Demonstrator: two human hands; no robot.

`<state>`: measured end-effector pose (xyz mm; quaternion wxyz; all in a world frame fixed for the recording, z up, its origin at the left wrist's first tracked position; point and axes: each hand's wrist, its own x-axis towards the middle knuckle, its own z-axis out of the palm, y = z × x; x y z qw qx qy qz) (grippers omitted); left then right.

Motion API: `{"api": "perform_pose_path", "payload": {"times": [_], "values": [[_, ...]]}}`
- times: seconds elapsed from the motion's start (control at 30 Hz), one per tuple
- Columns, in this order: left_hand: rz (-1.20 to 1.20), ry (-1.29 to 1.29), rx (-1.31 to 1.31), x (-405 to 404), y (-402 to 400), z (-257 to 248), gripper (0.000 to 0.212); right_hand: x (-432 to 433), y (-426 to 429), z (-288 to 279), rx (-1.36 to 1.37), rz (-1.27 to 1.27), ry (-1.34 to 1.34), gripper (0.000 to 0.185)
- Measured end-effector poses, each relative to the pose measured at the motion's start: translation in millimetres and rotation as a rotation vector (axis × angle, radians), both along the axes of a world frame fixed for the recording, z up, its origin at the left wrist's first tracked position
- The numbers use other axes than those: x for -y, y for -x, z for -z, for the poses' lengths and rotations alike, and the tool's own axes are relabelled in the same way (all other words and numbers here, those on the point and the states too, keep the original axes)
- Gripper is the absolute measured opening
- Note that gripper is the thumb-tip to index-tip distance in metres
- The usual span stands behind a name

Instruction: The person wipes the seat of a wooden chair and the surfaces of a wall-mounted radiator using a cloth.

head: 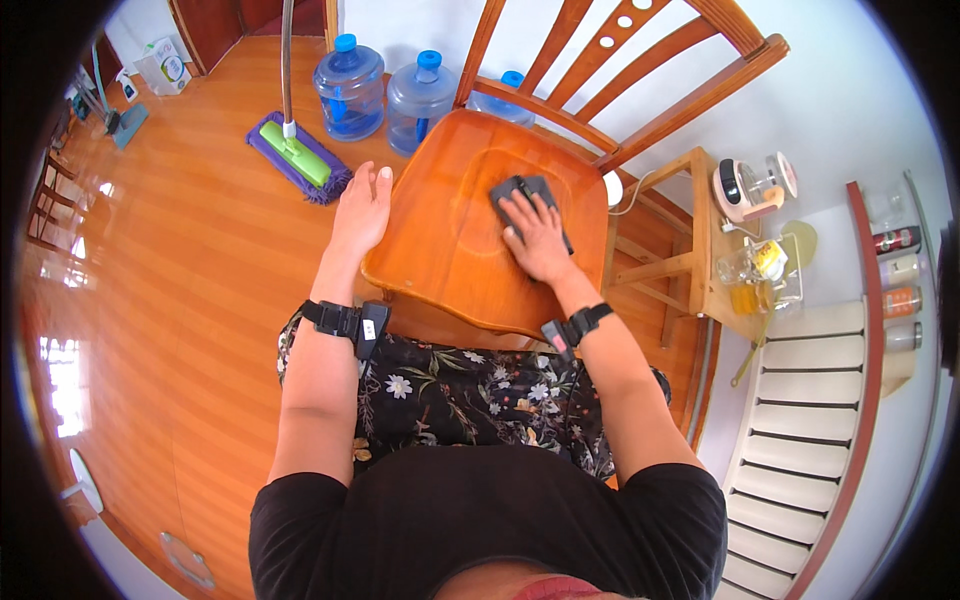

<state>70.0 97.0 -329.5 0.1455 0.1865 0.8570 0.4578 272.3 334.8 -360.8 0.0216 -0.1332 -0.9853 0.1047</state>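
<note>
A wooden chair [450, 217] with a slatted back stands right before me, its seat glossy and orange-brown. My right hand [536, 232] lies flat on a folded dark grey cloth [534, 185] on the right half of the seat, fingers somewhat spread over it. At the seat's left edge is my left hand [363, 210], empty, its fingers pointing away from me; whether it touches the edge I cannot tell. Both wrists wear black straps with small devices.
A flat mop with a purple pad [330, 187] is on the floor beyond my left hand. Large blue water bottles [349, 90] line the wall behind the chair. At right, a wooden stand [699, 225] bears a pale appliance [739, 187] and glassware, near a white radiator [795, 450].
</note>
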Motion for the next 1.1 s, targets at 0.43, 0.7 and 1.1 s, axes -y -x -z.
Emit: {"api": "perform_pose_path", "payload": {"times": [0.43,0.7,1.1], "values": [[0.006,-0.036,0.007,-10.0,-5.8,7.9,0.062,88.2,-107.8,-51.0,0.103,-0.368,0.185,0.049],[-0.004,-0.022,0.030,1.8,3.5,-2.6,0.061,-0.5,-96.8,-29.3,-0.039,0.003,-0.003,0.047],[-0.020,-0.026,-0.032,13.9,2.2,-5.8,0.062,-99.0,47.1,18.9,-0.008,0.385,-0.136,0.054]]}}
